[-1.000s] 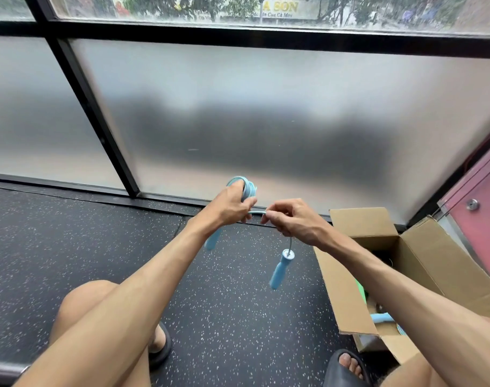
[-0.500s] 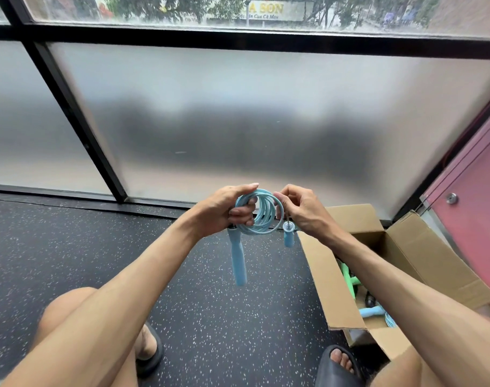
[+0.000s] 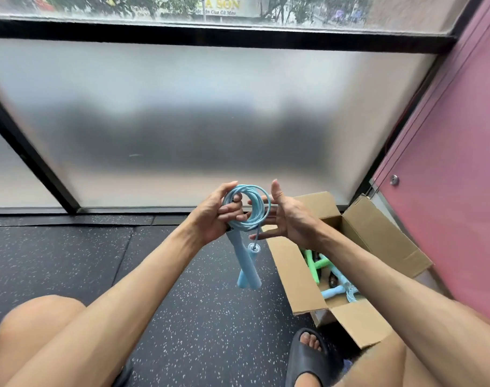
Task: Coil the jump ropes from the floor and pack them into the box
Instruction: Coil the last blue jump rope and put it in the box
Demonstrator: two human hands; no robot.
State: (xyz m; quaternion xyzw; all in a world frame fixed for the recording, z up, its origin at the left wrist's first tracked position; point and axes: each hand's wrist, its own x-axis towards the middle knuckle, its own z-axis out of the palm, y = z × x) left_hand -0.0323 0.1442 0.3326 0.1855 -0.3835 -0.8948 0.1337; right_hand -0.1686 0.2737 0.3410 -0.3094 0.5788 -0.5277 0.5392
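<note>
The open brown cardboard box [image 3: 294, 280] sits on the floor by the right knee, with green and blue ropes [image 3: 312, 263] already inside. The coil should go in with its loops pinched tight so they cannot spring apart. Beyond it, the left hand [image 3: 213, 216] curls its fingers through the coiled light-blue plastic jump rope [image 3: 248, 209], whose handles [image 3: 245, 266] dangle below. The right hand [image 3: 290, 219] is spread wide, holding nothing, its fingertips at the coil's right edge.

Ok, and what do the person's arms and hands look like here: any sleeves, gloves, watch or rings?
Both arms are bare up to the frame edge, with no sleeves in view. The left hand and right hand wear no gloves, and no watch, bracelet or ring shows on the wrists or visible fingers. The only thing clearly worn is a dark slide sandal on the right foot.
</note>
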